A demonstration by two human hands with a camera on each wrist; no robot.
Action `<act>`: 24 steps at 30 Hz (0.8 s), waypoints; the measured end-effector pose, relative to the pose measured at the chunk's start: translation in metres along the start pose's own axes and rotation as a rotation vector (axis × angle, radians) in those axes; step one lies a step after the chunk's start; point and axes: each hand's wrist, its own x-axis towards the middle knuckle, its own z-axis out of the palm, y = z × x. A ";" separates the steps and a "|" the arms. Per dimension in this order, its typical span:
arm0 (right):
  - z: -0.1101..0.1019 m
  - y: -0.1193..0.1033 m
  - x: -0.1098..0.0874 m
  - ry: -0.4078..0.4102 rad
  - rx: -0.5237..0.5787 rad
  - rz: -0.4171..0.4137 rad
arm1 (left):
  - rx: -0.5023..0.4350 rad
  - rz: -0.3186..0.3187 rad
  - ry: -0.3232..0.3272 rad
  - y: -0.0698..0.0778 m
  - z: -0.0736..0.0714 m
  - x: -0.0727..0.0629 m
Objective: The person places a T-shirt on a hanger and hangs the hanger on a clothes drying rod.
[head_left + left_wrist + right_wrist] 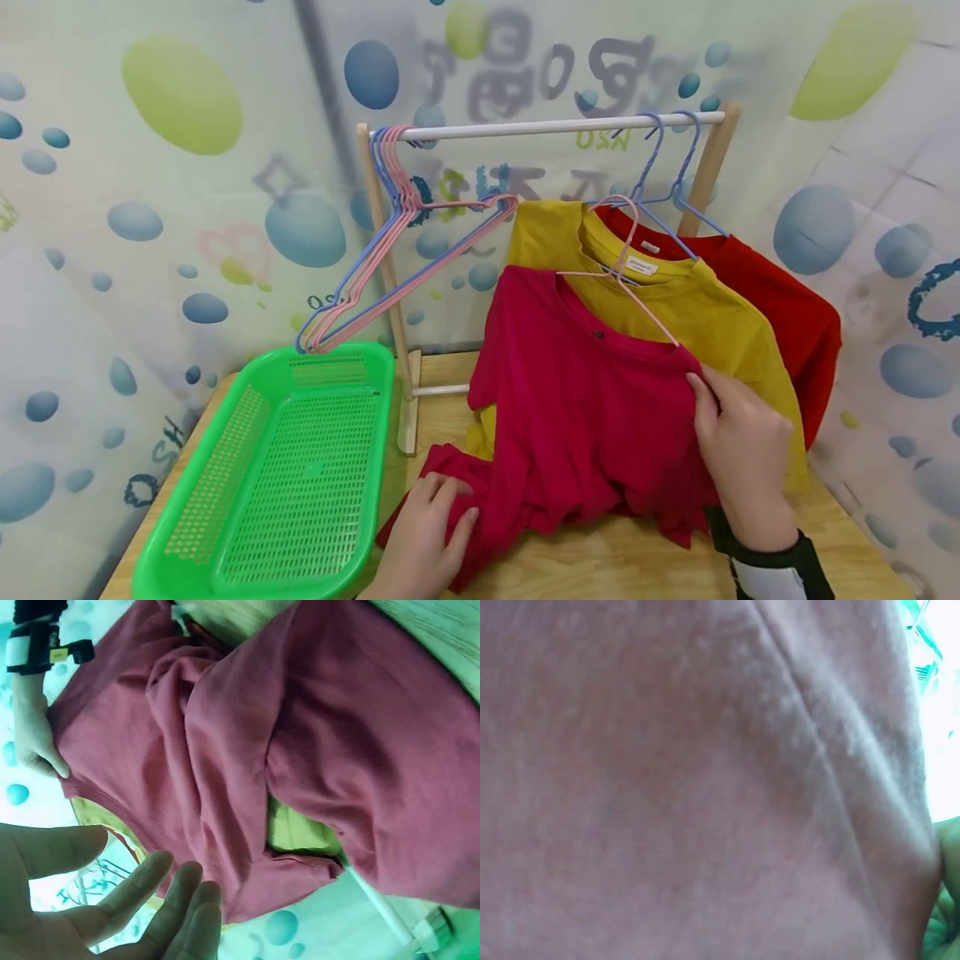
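A crimson T-shirt [592,400] is spread over a pink hanger [648,312] in the middle of the head view, its lower part bunched on the table. My right hand [750,458] pinches the shirt at the shoulder, close to the hanger's right end. Beside the lower left folds is my left hand [427,533]; its fingers are relaxed and spread, with no cloth gripped, as the left wrist view shows. Crimson cloth [690,787] fills most of the right wrist view. The hanger's left end is hidden inside the shirt.
Behind, a yellow shirt [750,350] and a red shirt [806,333] hang on blue hangers from the rack's white bar [525,128]. Several pink and blue hangers [405,200] hang bare at the bar's left end. A green basket [384,450] stands at left on the wooden table.
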 end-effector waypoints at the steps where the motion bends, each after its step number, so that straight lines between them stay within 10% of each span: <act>1: 0.002 -0.001 0.002 0.003 0.004 0.007 | -0.002 -0.014 0.008 -0.001 0.001 0.001; 24: 0.029 -0.012 0.066 0.083 0.058 0.215 | 0.032 -0.078 0.158 -0.012 0.022 0.008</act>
